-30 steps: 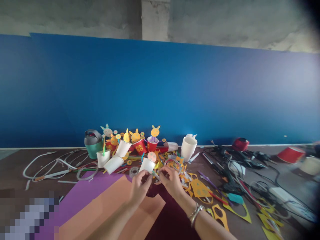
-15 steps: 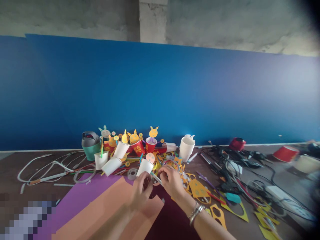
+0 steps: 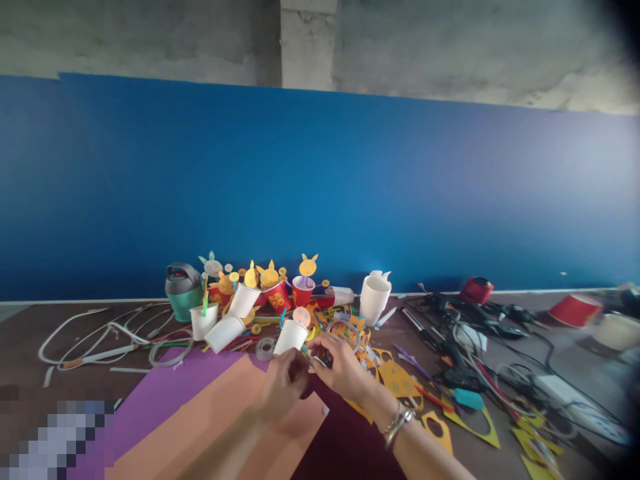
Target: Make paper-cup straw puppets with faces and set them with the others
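A white strip (image 3: 317, 361) is pinched between the fingertips of the right hand (image 3: 337, 367), just in front of the near cup (image 3: 290, 338). The left hand (image 3: 285, 381) is held close by with its fingers curled inward; whether they are closed on anything cannot be told. One bracelet (image 3: 399, 427) is worn on the right wrist. The near cup is tilted, with one pink disc (image 3: 301, 316) at its rim.

Three sheets are spread on the near side of the near cup: purple (image 3: 183, 380), orange (image 3: 215, 417) and dark red (image 3: 350, 440). Flat room is given by them under and in front of the wrists. One tape roll (image 3: 265, 348) is seen just left of the near cup.

Beyond and left of it, three white cups (image 3: 224, 333) are grouped, two of them tilted. Five eared cutouts (image 3: 308, 267) are raised behind. Right of the near cup, passage is crowded by yellow scraps (image 3: 397, 379); past them, black cables (image 3: 463, 367) are tangled. The tabletop's (image 3: 25, 340) far edge is bounded by a blue panel (image 3: 320, 180).
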Demonstrator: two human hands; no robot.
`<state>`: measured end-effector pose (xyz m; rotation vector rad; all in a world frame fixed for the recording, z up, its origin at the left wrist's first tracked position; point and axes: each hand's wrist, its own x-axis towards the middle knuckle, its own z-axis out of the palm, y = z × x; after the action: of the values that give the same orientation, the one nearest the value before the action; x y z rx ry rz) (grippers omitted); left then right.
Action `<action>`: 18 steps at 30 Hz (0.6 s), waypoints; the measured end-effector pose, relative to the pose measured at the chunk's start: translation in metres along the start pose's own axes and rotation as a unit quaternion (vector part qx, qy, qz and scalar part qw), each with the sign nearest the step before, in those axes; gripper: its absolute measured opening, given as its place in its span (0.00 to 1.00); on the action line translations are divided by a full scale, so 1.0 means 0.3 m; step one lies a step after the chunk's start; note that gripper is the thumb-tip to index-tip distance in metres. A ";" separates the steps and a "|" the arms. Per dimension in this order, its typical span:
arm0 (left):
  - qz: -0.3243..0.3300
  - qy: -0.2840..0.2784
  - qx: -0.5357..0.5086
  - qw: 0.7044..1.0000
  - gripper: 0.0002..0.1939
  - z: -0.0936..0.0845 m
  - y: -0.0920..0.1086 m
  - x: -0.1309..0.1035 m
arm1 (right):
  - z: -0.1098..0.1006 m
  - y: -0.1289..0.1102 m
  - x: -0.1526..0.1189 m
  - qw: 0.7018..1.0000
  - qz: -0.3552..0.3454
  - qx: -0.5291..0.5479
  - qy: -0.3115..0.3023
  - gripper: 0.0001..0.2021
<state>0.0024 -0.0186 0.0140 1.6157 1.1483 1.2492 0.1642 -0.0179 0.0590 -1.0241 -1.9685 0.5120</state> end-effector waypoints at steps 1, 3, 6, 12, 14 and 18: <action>0.004 -0.014 0.009 1.000 0.05 -0.002 -0.003 0.001 | -0.002 0.003 0.001 1.000 0.002 0.002 -0.009 0.09; 0.012 -0.037 0.026 0.999 0.06 -0.005 -0.008 0.001 | -0.005 0.008 0.003 1.000 0.004 0.012 -0.027 0.08; 0.033 -0.032 0.051 0.998 0.04 -0.008 -0.007 -0.001 | -0.008 0.012 0.011 0.996 0.052 0.074 -0.024 0.05; 0.142 0.098 0.180 0.968 0.10 -0.039 0.016 0.005 | -0.024 0.041 0.032 0.951 0.186 0.238 0.063 0.09; 0.154 0.164 0.252 0.941 0.16 -0.051 0.001 0.014 | -0.033 0.058 0.036 0.933 0.218 0.269 0.097 0.10; 0.148 0.191 0.397 0.886 0.28 -0.057 -0.062 0.027 | -0.052 0.078 0.040 0.918 0.257 0.265 0.143 0.11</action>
<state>-0.0169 -0.0045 0.0025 2.2651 1.8878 1.4248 0.1841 0.0051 0.0582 -1.1706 -1.1863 1.0516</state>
